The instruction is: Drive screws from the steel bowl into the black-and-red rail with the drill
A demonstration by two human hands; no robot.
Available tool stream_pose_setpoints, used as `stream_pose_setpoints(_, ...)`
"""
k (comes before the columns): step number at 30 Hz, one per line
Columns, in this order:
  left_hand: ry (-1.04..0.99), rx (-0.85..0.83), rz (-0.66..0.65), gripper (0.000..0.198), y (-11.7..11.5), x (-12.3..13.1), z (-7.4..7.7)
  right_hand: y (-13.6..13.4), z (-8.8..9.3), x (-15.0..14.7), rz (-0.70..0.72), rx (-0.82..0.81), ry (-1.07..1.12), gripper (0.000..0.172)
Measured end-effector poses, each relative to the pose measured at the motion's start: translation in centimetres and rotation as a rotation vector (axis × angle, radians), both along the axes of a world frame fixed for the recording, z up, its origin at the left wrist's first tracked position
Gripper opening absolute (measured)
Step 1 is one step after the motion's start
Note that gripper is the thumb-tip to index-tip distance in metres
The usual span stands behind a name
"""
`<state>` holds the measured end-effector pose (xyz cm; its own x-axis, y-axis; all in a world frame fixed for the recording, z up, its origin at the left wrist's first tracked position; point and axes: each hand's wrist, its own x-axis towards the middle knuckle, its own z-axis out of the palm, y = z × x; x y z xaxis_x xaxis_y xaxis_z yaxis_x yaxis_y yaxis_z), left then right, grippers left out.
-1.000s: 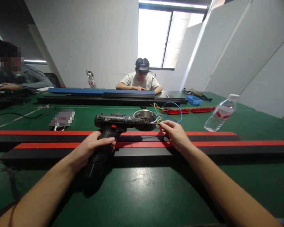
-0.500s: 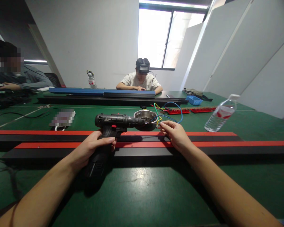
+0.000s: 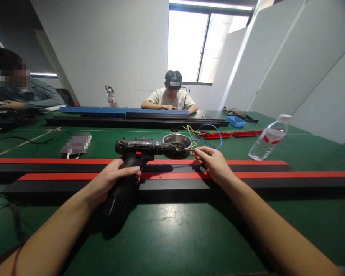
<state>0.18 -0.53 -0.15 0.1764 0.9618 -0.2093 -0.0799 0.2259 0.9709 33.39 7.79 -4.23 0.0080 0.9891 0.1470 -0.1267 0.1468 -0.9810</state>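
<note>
A black cordless drill (image 3: 135,147) is gripped by its handle in my left hand (image 3: 115,176), its chuck pointing right. From the chuck a thin bit (image 3: 185,150) reaches across to my right hand (image 3: 212,163), whose thumb and forefinger are pinched at its far tip. Whether a small screw sits between those fingertips is too small to tell. Just behind the bit stands a steel bowl (image 3: 168,153) with many small dark pieces in it. Green, yellow and blue wires (image 3: 220,140) loop beside the bowl, close behind my right fingers.
Two long black bars with red strips (image 3: 83,176) lie across the table under my hands. A water bottle (image 3: 268,140) stands at right. Behind are red terminal-like strips (image 3: 218,135), a blue tray (image 3: 235,122) and stacked blue and black profiles (image 3: 155,112). Two people sit beyond.
</note>
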Motion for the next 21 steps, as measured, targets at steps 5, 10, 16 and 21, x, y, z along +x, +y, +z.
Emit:
stream_pose_setpoints(5,0.009,-0.003,0.009,0.031,-0.02,0.07,0.09,-0.01,0.01,0.00,0.000,0.007,-0.011,0.042)
stream_pose_setpoints(10,0.008,0.009,-0.001,0.033,0.03,-0.01,0.07,0.02,-0.05,0.00,0.017,0.015,0.003,0.040)
stream_pose_setpoints(16,0.012,0.004,-0.005,0.034,0.10,-0.27,-0.15,-0.10,0.04,-0.07,0.002,-0.001,0.005,0.044)
stream_pose_setpoints(21,0.013,0.002,0.000,0.035,0.11,-0.19,-0.12,-0.26,0.20,-0.22,0.006,0.002,0.014,0.045)
